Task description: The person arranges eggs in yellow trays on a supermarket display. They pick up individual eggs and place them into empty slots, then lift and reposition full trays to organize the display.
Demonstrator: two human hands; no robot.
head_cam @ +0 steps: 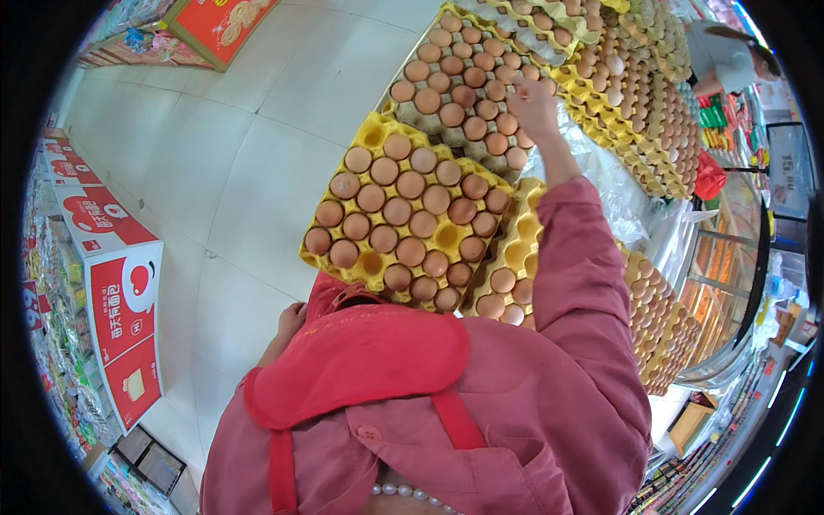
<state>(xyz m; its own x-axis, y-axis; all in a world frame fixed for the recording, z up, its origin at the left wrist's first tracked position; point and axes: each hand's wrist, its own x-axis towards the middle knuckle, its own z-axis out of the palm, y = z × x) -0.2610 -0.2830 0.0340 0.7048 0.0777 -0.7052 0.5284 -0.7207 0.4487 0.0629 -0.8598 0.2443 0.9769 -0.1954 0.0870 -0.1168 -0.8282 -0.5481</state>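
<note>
Before me lies a yellow egg tray (449,236) of brown eggs with a few bare cups. Beyond it, a grey egg tray (418,119) is largely filled with brown eggs. My right hand (533,108) is over the right side of that grey tray, its fingers bent down among the eggs; whether they grip one cannot be told. To the right, partly behind my sleeve, another yellow tray (526,226) has vacant cups at its far end and eggs at its near end. Low at my left side, beside the red apron (360,360), my left hand (293,320) is partly hidden.
Stacked egg trays (634,151) rise at the right, past clear plastic bags (608,187). A person (721,58) is at the far right. A curved glass case (721,290) stands nearer. Red-and-white display boxes (125,309) line the left, across the tiled floor (257,167).
</note>
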